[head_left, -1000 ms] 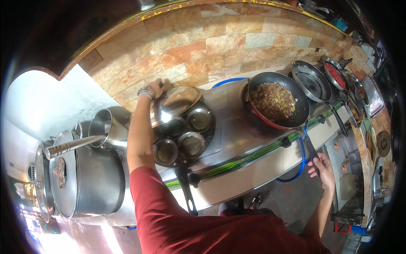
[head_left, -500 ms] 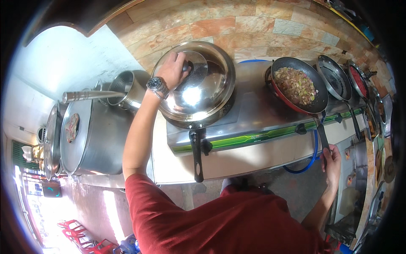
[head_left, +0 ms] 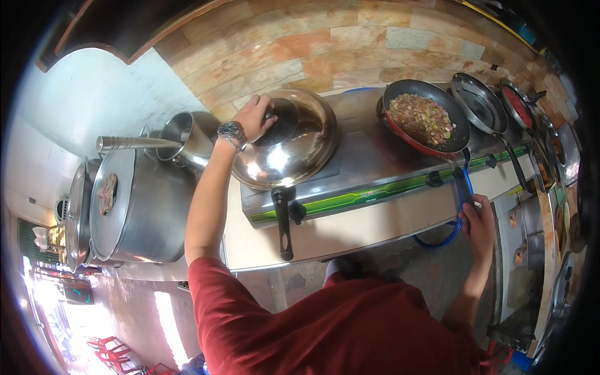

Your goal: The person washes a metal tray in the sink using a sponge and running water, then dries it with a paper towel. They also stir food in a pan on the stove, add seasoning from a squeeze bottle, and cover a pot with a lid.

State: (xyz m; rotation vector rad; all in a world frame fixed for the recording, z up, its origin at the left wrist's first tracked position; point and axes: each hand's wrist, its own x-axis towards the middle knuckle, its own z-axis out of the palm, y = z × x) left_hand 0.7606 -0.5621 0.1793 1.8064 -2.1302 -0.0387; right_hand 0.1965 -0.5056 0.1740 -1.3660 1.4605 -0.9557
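My left hand (head_left: 253, 119), with a watch on its wrist, is closed around the dark knob of a shiny domed lid (head_left: 309, 153). The lid covers a pan whose black handle (head_left: 283, 225) points toward me; what is inside that pan is hidden. Farther right, a red frying pan (head_left: 400, 132) with a dark inside holds chopped, browned food (head_left: 425, 117) with green bits. My right hand (head_left: 478, 220) is closed at the end of its black handle (head_left: 461, 182).
Both pans are on a steel gas stove (head_left: 356, 137) with a green front strip. More pans, including a dark empty one (head_left: 480, 103), line the right. Large metal pots (head_left: 156, 209) and a long-handled saucepan (head_left: 187, 134) stand left. A blue hose (head_left: 437, 240) hangs below the counter edge.
The lid looks lower and closer onto its pan, with my left hand still on the knob. My right hand keeps its place at the frying pan's handle. The whole view has shifted slightly.
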